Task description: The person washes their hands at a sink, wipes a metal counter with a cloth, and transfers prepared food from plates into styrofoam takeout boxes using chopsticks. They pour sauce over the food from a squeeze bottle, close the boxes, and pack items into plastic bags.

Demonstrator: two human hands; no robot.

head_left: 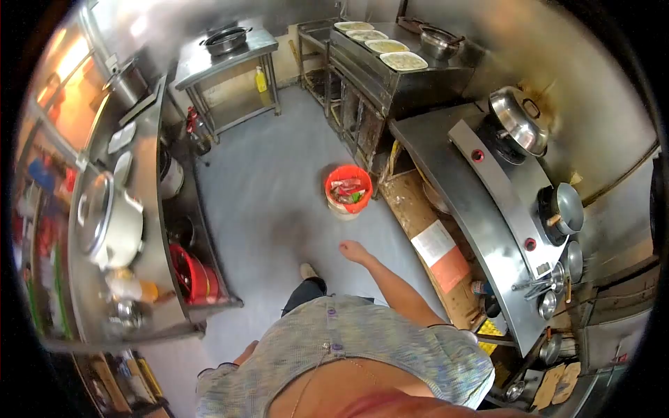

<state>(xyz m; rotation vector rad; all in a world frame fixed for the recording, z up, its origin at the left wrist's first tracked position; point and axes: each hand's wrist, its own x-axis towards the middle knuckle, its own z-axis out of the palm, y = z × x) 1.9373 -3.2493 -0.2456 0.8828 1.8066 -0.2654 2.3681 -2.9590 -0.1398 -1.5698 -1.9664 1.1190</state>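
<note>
And there's the right hand (354, 251), out over the floor (265, 167), fingers curled in loosely, nothing visible in its grip! Just ahead of it, clear of the fingers, stands the orange-rimmed bucket (365, 182), wrappers (346, 188) heaped inside. Down low, the left hand (246, 352), partly hidden by the knit top (300, 341): clenched or loose, can't tell! Ahead and left of it, a red bucket (208, 279); right of the right hand, the steel stove counter (451, 174).
</note>
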